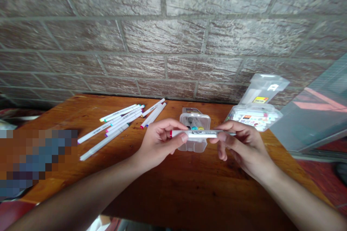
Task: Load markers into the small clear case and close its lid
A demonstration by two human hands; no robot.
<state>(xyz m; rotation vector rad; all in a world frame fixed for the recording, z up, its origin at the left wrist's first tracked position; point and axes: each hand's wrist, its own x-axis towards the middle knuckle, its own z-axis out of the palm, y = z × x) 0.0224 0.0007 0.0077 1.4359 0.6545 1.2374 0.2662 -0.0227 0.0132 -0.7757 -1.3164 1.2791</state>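
A white marker (pixel 202 134) with a red left end lies level between my two hands. My left hand (pixel 164 139) pinches it near the red end, thumb in front. At its grey right end, my right hand (pixel 241 142) grips it between thumb and fingers, the lower fingers hanging loosely. Just behind the marker stands a small clear plastic case (pixel 195 119), its lid open, with a few markers showing coloured ends inside. The marker and my fingers hide part of this case.
Several white markers (pixel 116 122) lie loose on the wooden table (pixel 173 184) to the left. A larger clear case (pixel 255 115) with its lid raised holds markers at the back right. A brick wall (pixel 162 39) rises behind the table. A blurred, pixelated patch covers the left edge.
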